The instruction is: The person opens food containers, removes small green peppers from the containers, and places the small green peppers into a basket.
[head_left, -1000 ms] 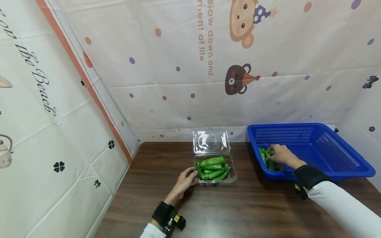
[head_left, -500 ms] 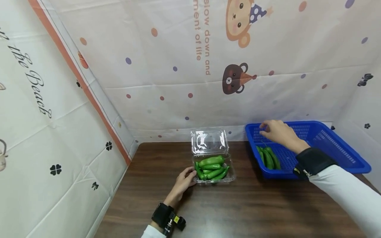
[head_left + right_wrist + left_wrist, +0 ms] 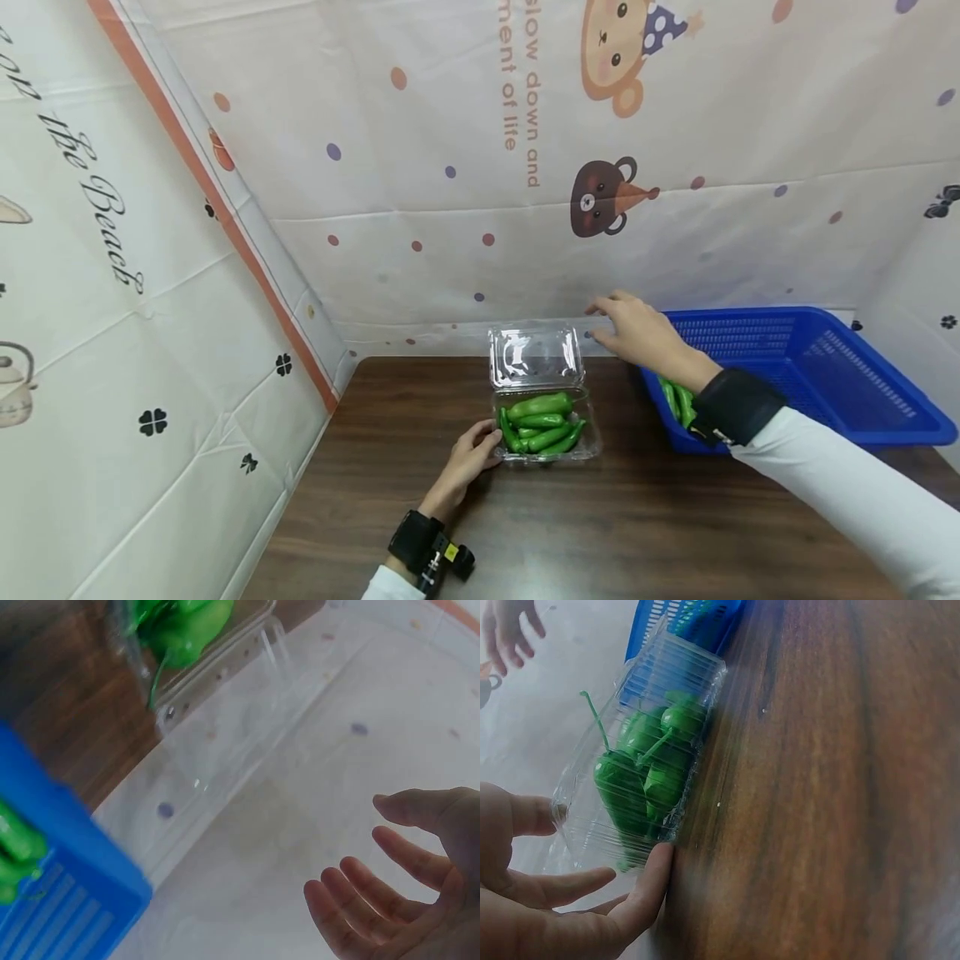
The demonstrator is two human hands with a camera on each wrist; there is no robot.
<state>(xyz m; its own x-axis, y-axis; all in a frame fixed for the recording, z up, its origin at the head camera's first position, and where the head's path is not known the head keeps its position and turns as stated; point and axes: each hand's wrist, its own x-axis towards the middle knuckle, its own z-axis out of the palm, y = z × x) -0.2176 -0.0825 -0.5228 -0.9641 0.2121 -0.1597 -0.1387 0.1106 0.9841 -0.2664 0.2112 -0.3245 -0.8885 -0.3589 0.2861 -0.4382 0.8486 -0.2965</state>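
Several green peppers (image 3: 542, 427) lie in a clear plastic clamshell container (image 3: 585, 450), whose lid (image 3: 536, 358) stands raised at the back. My left hand (image 3: 468, 454) touches the container's left edge. In the left wrist view, its fairly straight, spread fingers (image 3: 649, 881) rest at the container's near end. My right hand (image 3: 641, 333) is in the air between the lid and the blue basket (image 3: 847, 438), holding nothing; the right wrist view shows its fingers (image 3: 352, 900) spread and loosely bent. More green peppers (image 3: 678, 402) lie at the basket's left end, partly hidden by my right forearm.
Container and basket stand on a dark wooden table (image 3: 600, 533). A white printed cloth (image 3: 420, 183) hangs behind the table, and another cloth wall (image 3: 187, 375) rises on the left.
My right hand has lifted from the peppers in the basket and moved left, past the basket's rim, towards the container lid. My left hand has stayed at the container.
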